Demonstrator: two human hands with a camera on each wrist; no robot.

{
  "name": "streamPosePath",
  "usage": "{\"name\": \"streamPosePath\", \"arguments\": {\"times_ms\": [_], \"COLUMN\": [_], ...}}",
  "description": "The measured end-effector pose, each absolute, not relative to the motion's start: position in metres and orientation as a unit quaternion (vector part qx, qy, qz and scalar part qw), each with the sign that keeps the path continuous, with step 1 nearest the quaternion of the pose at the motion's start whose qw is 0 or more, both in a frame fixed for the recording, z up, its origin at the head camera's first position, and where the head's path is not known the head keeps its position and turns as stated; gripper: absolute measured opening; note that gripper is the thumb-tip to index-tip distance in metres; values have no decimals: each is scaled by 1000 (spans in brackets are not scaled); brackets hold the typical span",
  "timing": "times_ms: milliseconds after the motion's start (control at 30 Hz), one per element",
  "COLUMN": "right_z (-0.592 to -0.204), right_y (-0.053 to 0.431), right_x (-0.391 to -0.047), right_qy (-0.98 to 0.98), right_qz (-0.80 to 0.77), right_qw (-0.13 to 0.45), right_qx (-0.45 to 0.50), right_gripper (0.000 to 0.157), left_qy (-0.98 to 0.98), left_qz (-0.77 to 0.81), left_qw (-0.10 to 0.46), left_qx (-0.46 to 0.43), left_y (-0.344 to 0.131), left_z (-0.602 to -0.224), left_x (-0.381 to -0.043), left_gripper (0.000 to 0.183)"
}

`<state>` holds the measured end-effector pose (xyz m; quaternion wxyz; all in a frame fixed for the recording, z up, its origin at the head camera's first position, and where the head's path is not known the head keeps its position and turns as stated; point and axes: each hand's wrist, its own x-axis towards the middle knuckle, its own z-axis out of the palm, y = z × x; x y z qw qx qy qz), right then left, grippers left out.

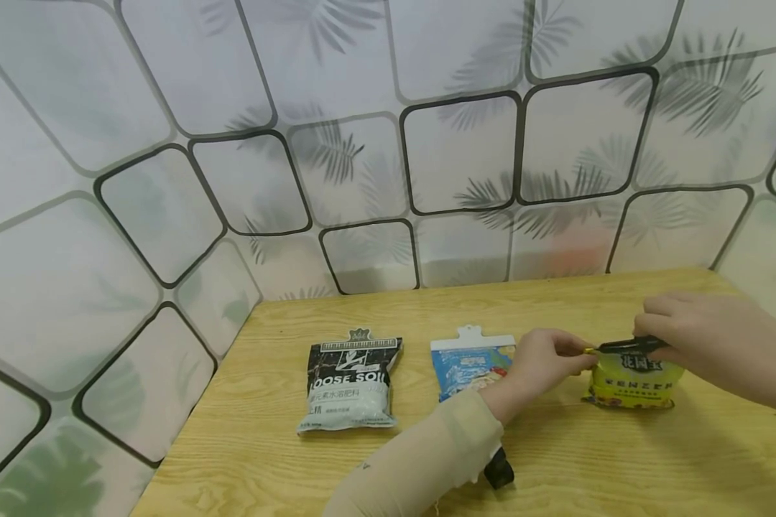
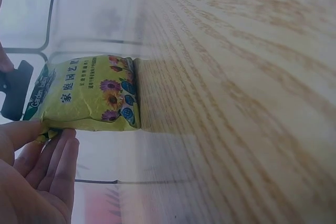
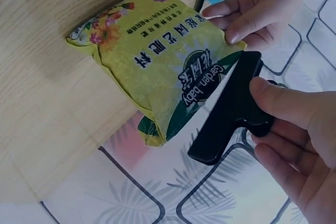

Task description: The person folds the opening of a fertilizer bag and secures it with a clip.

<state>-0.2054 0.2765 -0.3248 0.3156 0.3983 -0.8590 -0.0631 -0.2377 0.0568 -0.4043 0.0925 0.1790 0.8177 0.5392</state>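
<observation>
A yellow fertilizer bag (image 1: 634, 384) printed with flowers stands upright on the table at the right. My left hand (image 1: 550, 357) pinches the bag's upper corner between thumb and fingers; the left wrist view shows that hand (image 2: 39, 166) at the folded corner. In my right hand (image 1: 692, 334) is a black bag clip (image 3: 226, 111), gripped at its handle by thumb and fingers. Its long bar lies along the top edge of the bag (image 3: 152, 51). Whether the clip is clamped on the bag, I cannot tell.
A black and grey soil bag (image 1: 349, 388) with a dark clip on top sits at the left. Between it and the yellow bag lies a blue bag (image 1: 459, 370) under a white clip (image 1: 470, 340), partly hidden by my left arm. A patterned wall (image 1: 362, 165) borders the wooden table (image 1: 252, 459).
</observation>
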Motion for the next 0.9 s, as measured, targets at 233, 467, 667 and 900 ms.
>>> {"name": "streamPosePath", "arguments": {"times_ms": [233, 467, 667, 900], "right_z": [-328, -328, -330, -327], "right_y": [279, 280, 281, 279], "right_x": [-210, -212, -218, -221], "right_qy": [-837, -856, -885, -918], "right_qz": [-59, -68, -61, -50], "right_qw": [342, 312, 255, 186], "right_qx": [424, 406, 385, 346], "right_gripper": [41, 41, 48, 43], "left_qy": [818, 820, 824, 831], "left_qz": [541, 535, 528, 518], "left_qw": [95, 91, 87, 80], "left_qx": [173, 181, 186, 188], "left_y": [57, 55, 56, 56], "left_z": [-403, -402, -402, -402], "left_x": [-236, -237, -237, -237], "left_gripper": [13, 14, 13, 13]}}
